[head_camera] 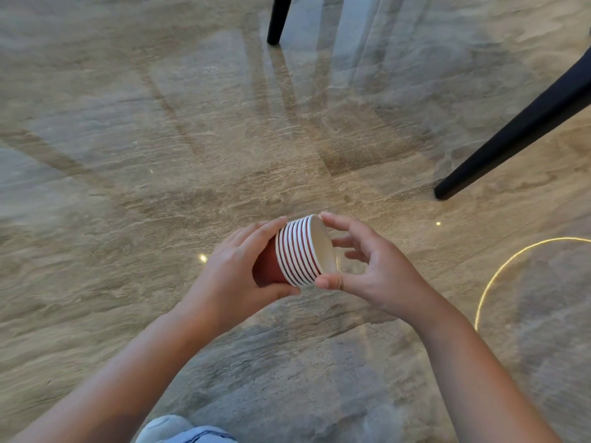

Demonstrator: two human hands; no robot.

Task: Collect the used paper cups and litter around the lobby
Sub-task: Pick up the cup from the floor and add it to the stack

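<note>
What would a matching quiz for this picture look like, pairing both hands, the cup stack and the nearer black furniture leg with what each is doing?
Things:
1. left hand
2. right hand
3. cup stack
4. nearer leg

States:
A. stands on the floor
B. grips the stack's red base
C. pinches the outermost rim
D. held sideways, mouth facing right

Pairs: 1-B, 2-C, 3-D, 4-A

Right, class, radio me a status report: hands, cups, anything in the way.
Left hand grips cup stack at its base. Right hand pinches the top rim. Black furniture legs ahead, clear of both.
</note>
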